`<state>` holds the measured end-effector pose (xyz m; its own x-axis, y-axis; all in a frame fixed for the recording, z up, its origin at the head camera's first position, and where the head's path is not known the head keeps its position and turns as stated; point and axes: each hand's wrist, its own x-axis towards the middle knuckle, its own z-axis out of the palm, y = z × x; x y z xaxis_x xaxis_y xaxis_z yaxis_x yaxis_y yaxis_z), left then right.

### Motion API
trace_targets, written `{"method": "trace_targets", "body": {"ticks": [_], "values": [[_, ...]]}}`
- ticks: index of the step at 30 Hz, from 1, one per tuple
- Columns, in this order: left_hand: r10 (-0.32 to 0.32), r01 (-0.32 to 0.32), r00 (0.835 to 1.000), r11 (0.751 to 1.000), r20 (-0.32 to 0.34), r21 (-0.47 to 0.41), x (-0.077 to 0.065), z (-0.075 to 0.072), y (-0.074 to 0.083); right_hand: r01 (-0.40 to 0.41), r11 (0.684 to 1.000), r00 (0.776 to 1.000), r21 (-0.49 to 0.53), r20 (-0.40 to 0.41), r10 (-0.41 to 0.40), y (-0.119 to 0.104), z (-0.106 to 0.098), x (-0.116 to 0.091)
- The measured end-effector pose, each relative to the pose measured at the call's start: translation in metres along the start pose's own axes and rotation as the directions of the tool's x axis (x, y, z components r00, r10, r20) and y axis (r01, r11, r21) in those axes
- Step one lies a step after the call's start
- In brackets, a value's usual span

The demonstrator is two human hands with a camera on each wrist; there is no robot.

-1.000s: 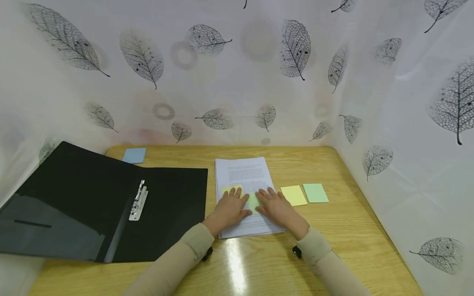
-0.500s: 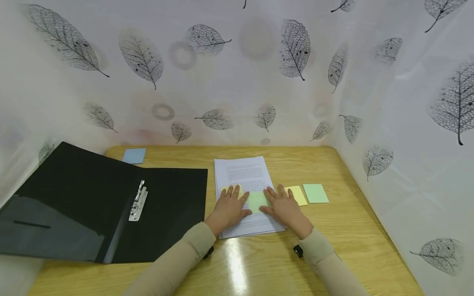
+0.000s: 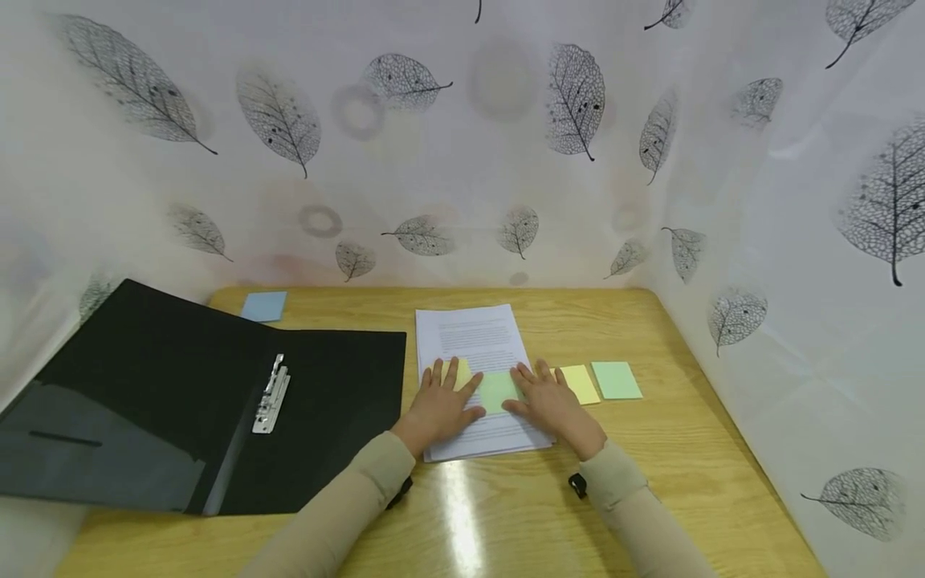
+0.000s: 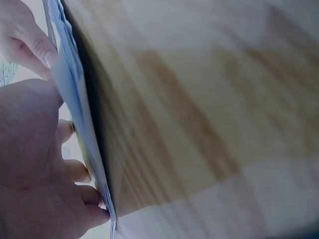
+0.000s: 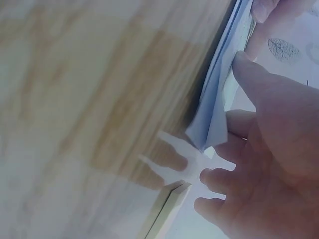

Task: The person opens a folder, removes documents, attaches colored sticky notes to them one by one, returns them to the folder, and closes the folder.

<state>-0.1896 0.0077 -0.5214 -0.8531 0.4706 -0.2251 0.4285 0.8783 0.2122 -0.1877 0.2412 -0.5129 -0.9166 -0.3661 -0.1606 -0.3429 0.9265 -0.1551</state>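
A stack of printed paper (image 3: pixel 473 329) lies on the wooden table, with a yellow sticky note (image 3: pixel 463 369) and a green sticky note (image 3: pixel 497 392) on its top sheet. My left hand (image 3: pixel 437 408) rests on the stack's left side with fingers spread, partly covering the yellow note. On the right, my right hand (image 3: pixel 555 405) lies across the stack's right edge, its thumb beside the green note and its outer fingers near the yellow pad. Both wrist views show the layered edge of the paper stack (image 4: pixel 75 82) beside straight or loosely bent fingers.
An open black binder (image 3: pixel 336 401) with a metal clip (image 3: pixel 270 401) lies at left. Behind it is a blue sticky pad (image 3: pixel 264 306). A yellow sticky pad (image 3: pixel 580 384) and a green sticky pad (image 3: pixel 617 380) sit right of the papers. Leaf-patterned sheeting surrounds the table.
My right hand first slid right, uncovering more of the green note, then came slightly back left. The paper stack and my left hand have shifted slightly left.
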Motion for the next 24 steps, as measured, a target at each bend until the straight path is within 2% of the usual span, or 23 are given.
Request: {"method": "trace_targets", "body": {"ticks": [7, 10, 13, 17, 21, 24], "values": [[0.024, -0.024, 1.000, 1.000, -0.003, 0.008, -0.003, -0.002, 0.001, -0.006, 0.999, 1.000, 0.040, 0.002, 0.005, 0.000, 0.001, 0.000], [0.095, -0.095, 0.995, 0.995, 0.008, 0.029, -0.010, 0.001, 0.004, -0.004, 0.999, 1.000, 0.033, 0.010, 0.004, -0.001, 0.000, 0.001], [0.174, -0.175, 0.985, 0.984, 0.022, 0.040, -0.020, 0.005, 0.007, -0.018, 0.999, 1.000, 0.035, 0.024, 0.018, -0.002, -0.003, 0.001], [0.209, -0.209, 0.978, 0.977, 0.015, 0.037, -0.029, 0.005, 0.008, -0.030, 0.998, 0.999, 0.064, 0.033, 0.028, -0.002, -0.007, 0.000], [0.222, -0.222, 0.975, 0.975, 0.020, -0.013, -0.032, 0.003, 0.006, -0.018, 0.991, 0.999, 0.133, 0.045, 0.012, 0.001, -0.007, 0.000], [0.244, -0.243, 0.970, 0.965, 0.001, -0.098, -0.033, 0.000, 0.003, 0.013, 0.974, 0.999, 0.224, 0.033, -0.021, 0.005, -0.008, -0.001]]}}
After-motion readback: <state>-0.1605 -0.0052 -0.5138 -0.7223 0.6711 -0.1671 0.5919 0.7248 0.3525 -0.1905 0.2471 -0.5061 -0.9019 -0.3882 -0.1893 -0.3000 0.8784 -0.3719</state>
